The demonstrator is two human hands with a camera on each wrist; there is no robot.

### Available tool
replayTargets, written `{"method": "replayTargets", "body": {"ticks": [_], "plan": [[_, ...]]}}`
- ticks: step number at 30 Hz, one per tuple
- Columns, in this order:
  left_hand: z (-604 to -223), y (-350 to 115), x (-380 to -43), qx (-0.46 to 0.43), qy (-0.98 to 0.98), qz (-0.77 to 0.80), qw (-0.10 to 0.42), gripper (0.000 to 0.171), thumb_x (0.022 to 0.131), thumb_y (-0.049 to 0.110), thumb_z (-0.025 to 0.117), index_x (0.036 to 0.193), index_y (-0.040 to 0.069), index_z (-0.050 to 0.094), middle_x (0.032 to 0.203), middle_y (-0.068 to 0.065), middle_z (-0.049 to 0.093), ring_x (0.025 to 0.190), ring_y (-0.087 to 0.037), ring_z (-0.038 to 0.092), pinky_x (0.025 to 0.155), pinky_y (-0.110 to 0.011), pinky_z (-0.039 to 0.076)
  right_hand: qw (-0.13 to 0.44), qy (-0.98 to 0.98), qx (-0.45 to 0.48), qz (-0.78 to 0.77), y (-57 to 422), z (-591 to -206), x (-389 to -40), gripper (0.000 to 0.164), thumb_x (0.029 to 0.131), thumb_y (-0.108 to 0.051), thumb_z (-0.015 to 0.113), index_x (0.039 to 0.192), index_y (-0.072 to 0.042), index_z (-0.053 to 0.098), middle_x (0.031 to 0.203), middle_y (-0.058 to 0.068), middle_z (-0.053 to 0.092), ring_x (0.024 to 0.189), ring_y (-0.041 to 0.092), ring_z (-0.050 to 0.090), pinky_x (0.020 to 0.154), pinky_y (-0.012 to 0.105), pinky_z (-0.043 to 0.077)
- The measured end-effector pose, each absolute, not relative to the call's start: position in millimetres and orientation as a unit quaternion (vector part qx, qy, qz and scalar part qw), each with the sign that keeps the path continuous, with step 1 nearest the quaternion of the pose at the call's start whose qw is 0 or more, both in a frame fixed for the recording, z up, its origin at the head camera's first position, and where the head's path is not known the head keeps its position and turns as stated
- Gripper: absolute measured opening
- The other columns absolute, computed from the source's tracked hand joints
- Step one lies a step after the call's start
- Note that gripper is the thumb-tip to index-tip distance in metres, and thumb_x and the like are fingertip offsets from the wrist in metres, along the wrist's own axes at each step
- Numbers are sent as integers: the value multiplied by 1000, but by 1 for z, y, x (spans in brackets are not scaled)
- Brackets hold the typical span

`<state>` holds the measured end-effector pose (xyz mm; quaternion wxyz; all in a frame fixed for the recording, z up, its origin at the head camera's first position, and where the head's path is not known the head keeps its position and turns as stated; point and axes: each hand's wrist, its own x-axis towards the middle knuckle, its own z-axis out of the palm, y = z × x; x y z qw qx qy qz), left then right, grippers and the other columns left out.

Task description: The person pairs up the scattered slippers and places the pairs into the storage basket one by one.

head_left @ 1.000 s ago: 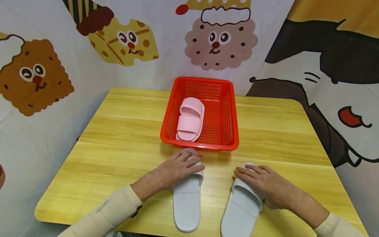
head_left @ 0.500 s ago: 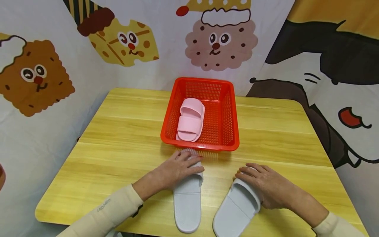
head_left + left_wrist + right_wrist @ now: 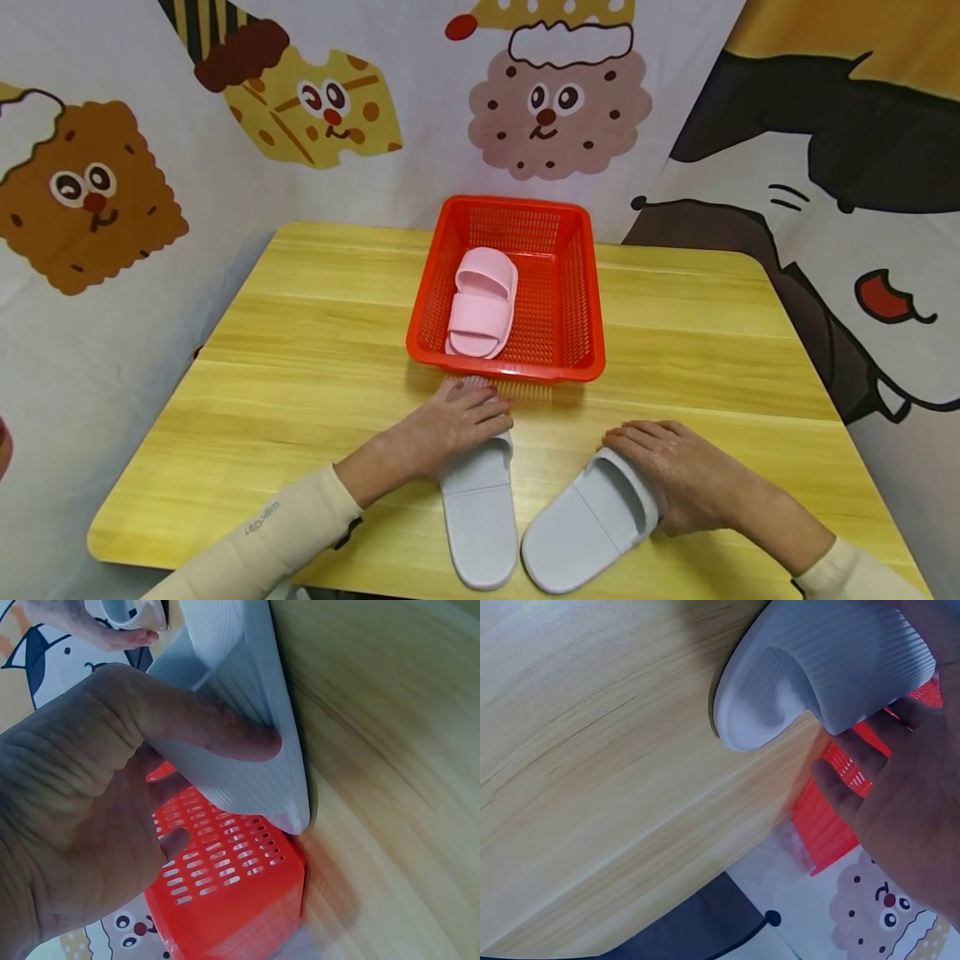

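Observation:
On the table lie two light grey slippers, toes pointing away from me. My left hand (image 3: 444, 429) holds the left slipper (image 3: 480, 529) by its strap; in the left wrist view the thumb (image 3: 247, 741) presses along one side of the ribbed strap (image 3: 225, 776). Over the strap of the right slipper (image 3: 581, 533) curves my right hand (image 3: 675, 475), gripping its outer side, with fingers at the strap's far edge in the right wrist view. This slipper is angled, its heel close beside the left slipper's heel. The hands hide most of both toe ends.
A red plastic basket (image 3: 510, 372) stands just beyond the left slipper's toe. Pink slippers (image 3: 480, 312) lie in its left half. Behind the yellow wooden table (image 3: 300, 333) hangs a white cloth (image 3: 427, 175) printed with cartoon figures.
The right slipper has turned, its heel swinging left toward the other slipper, with the right hand staying at the toe. The left slipper's heel has shifted slightly right.

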<state>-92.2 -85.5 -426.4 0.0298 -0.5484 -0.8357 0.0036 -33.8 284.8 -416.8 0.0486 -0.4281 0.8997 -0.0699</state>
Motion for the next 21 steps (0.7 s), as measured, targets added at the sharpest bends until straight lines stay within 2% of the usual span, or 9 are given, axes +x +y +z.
{"method": "replayTargets", "body": {"ticks": [5,8,15,17,21], "plan": [[-423,-85,-92,-541,-841,18,5,94,61,22,94,143,21,49,148,-3,50,138,-27,43,108,-53,34,49,906,-415,-74,285,-417,-34,109,43,-49,98,136,-9,55,129,0,60,118,26,57,87,56,51],[-422,-84,-92,-539,-842,19,-2,95,59,24,95,142,21,49,145,-4,51,135,-27,43,106,-51,36,59,913,-397,-77,285,-415,-35,107,46,-51,97,135,-10,56,128,-3,59,117,23,56,88,54,51],[-418,-80,-87,-510,-854,84,-62,119,57,39,97,157,25,34,157,-4,37,143,-27,32,109,-52,32,82,925,-364,-77,283,-414,-38,106,49,-58,93,135,-11,56,127,-4,59,117,24,56,93,55,48],[-418,-79,-88,-507,-854,88,-73,119,57,37,97,157,27,33,158,-4,35,144,-27,31,110,-53,32,81,927,-359,-75,282,-414,-38,106,48,-58,93,135,-10,56,126,-4,59,117,24,56,94,54,47],[-417,-78,-92,-510,-855,66,-73,111,56,40,98,151,28,42,152,-2,42,138,-26,36,105,-50,36,72,928,-358,-71,281,-413,-39,106,47,-57,92,134,-9,55,124,-4,59,114,23,56,93,53,48]]}}
